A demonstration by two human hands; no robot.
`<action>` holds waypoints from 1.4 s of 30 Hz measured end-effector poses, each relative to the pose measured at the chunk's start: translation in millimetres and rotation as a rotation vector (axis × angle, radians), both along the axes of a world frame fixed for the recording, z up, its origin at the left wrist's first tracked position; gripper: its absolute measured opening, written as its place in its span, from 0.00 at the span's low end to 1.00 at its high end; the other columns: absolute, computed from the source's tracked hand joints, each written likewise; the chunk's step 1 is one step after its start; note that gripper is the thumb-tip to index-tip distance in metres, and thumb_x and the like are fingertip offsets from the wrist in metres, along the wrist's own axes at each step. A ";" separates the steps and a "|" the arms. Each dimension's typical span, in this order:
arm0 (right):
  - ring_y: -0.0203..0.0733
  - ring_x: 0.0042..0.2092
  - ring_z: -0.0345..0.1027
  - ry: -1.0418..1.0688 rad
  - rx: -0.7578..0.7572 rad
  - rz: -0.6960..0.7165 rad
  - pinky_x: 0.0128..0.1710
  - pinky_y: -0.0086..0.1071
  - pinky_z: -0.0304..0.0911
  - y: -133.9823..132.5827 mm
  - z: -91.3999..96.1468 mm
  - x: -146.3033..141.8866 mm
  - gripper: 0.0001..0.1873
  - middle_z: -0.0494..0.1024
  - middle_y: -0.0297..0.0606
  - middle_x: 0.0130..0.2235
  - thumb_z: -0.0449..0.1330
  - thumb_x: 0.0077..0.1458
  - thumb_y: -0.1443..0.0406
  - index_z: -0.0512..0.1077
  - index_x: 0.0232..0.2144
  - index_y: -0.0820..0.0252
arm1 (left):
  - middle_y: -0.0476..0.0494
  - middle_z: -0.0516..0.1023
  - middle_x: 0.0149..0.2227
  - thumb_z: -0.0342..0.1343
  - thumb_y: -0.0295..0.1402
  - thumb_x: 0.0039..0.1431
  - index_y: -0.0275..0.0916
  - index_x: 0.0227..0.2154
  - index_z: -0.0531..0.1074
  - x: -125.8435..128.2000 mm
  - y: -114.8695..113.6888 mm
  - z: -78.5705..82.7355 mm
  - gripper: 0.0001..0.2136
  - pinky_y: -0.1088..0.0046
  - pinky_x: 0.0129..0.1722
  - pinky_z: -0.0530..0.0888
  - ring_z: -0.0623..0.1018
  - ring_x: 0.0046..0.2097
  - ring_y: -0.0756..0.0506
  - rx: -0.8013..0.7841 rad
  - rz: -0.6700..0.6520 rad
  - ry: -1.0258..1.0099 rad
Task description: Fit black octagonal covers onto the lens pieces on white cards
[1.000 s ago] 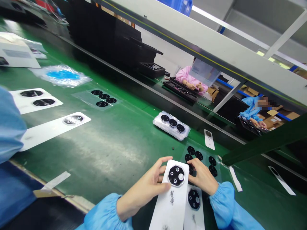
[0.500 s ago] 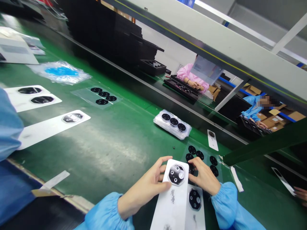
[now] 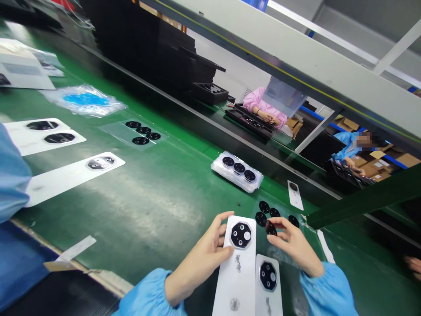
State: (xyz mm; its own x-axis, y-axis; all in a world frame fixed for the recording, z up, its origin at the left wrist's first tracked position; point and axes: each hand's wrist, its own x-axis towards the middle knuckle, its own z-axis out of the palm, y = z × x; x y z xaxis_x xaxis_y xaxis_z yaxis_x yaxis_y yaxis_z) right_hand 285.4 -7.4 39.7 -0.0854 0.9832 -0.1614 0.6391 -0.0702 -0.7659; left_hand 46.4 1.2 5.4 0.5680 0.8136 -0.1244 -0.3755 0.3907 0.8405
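Note:
My left hand [image 3: 210, 252] grips a white phone back panel [image 3: 231, 281] by its upper edges, thumb on the face and fingers behind the left side. The panel bears a black octagonal camera area with ring holes and dark lettering below it. My right hand [image 3: 297, 243], just right of the panel, pinches a small black camera lens sticker [image 3: 270, 228] between thumb and fingers. Behind it, more black stickers [image 3: 261, 219] lie on a clear sheet, partly covered by the hand. A second white back panel [image 3: 269, 292] lies beneath, to the right of the held one.
A stack of clear-wrapped sticker sheets [image 3: 237, 171] sits ahead on the green table [image 3: 158, 197]. Another sticker sheet [image 3: 141, 134] and several white panels [image 3: 75, 177] lie left, near a co-worker's blue sleeve [image 3: 13, 171]. A green post [image 3: 368, 197] slants at right; people sit beyond the belt.
My right hand has drawn away rightward from the held panel and now pinches a black sticker. The left hand shifts slightly. A panel at far right has left view; the one on the belt moved right.

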 end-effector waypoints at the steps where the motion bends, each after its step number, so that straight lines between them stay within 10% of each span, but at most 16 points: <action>1: 0.47 0.47 0.67 0.201 -0.056 -0.004 0.47 0.43 0.64 -6.5 5.8 -3.7 0.18 0.70 0.44 0.48 0.58 0.51 0.58 0.66 0.44 0.58 | 0.40 0.67 0.51 0.57 0.29 0.49 0.46 0.54 0.51 0.9 -0.1 -0.7 0.30 0.67 0.39 0.70 0.74 0.42 0.44 0.009 0.015 0.001; 6: 0.52 0.50 0.65 0.704 -0.261 0.089 0.52 0.46 0.57 -40.7 16.8 -29.3 0.23 0.62 0.46 0.56 0.65 0.42 0.52 0.70 0.39 0.58 | 0.41 0.68 0.50 0.56 0.31 0.51 0.46 0.55 0.50 6.8 -1.8 -0.7 0.30 0.68 0.38 0.70 0.74 0.39 0.45 0.033 0.051 0.020; 19: 0.41 0.41 0.64 0.488 -0.253 0.096 0.32 0.28 0.62 -58.7 14.9 -46.5 0.20 0.64 0.38 0.43 0.65 0.43 0.60 0.68 0.41 0.55 | 0.40 0.68 0.50 0.59 0.34 0.51 0.46 0.55 0.50 13.6 -8.9 -2.5 0.31 0.71 0.35 0.70 0.74 0.39 0.46 0.011 0.047 -0.053; 42: 0.40 0.39 0.63 0.422 -0.227 0.053 0.29 0.26 0.62 -60.0 13.0 -48.3 0.20 0.64 0.38 0.43 0.63 0.40 0.64 0.68 0.40 0.55 | 0.41 0.68 0.50 0.61 0.33 0.50 0.46 0.53 0.49 19.0 -10.6 0.6 0.32 0.73 0.34 0.71 0.74 0.38 0.48 -0.049 0.077 -0.104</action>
